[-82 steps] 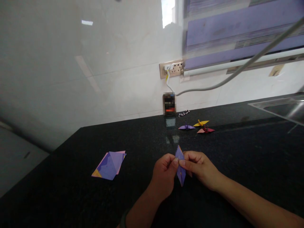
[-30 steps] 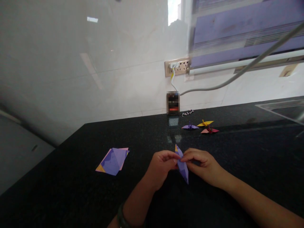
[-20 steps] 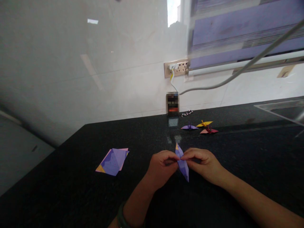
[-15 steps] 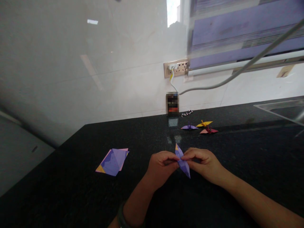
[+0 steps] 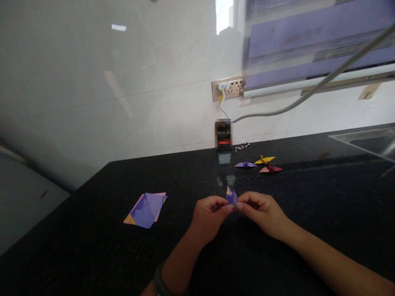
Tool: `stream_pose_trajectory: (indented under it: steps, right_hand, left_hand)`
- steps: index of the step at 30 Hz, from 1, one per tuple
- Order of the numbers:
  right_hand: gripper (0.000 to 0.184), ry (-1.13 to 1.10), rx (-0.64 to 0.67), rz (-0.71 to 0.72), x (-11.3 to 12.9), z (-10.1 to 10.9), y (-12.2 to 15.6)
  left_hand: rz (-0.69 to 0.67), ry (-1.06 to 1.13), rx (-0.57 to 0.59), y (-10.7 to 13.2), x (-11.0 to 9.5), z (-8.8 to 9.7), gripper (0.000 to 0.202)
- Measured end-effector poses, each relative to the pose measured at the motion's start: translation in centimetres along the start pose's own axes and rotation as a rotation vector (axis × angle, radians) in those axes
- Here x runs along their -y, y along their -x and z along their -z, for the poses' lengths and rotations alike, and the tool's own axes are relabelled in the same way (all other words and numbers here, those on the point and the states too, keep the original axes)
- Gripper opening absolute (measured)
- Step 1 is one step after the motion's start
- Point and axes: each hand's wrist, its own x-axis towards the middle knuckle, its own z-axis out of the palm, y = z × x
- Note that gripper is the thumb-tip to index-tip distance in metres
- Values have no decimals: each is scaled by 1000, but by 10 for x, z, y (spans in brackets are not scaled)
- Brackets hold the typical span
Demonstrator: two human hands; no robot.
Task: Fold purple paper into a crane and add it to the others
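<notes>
A small folded purple paper piece (image 5: 231, 196) with a yellow tip is pinched between both hands over the black counter (image 5: 92, 246). My left hand (image 5: 210, 216) grips its left side with fingers curled and closed. My right hand (image 5: 261, 211) pinches its right side, fingers closed too. Only the paper's upper point shows above the fingertips; the lower part is hidden behind the hands.
A stack of purple and pink paper sheets (image 5: 145, 209) lies to the left. Three finished paper cranes, purple (image 5: 245, 164), yellow (image 5: 264, 159) and red (image 5: 270, 169), sit farther back. A small dark device (image 5: 223, 134) stands by the wall under a socket strip (image 5: 227, 88). A sink edge (image 5: 364, 137) is at right.
The long lower point of the purple paper that hung below my fingers is no longer visible; only its top point remains above the hands. The hands stayed close together.
</notes>
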Motion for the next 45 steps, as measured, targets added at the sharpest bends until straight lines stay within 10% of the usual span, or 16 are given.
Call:
stream_pose_trajectory:
  steps: [17,25,45]
  right_hand:
    - [30,-366,-28,-167,-3,-10,-3]
    - [34,-410,45,-132,-5,-12,1]
    - [26,20,271,-38,-2,-6,7]
  left_hand:
    - [134,240,-44,-3,-2,-5,42]
    - [141,84,59,-3,-3,0,25]
    - [48,-18,93,0,-5,-3,22]
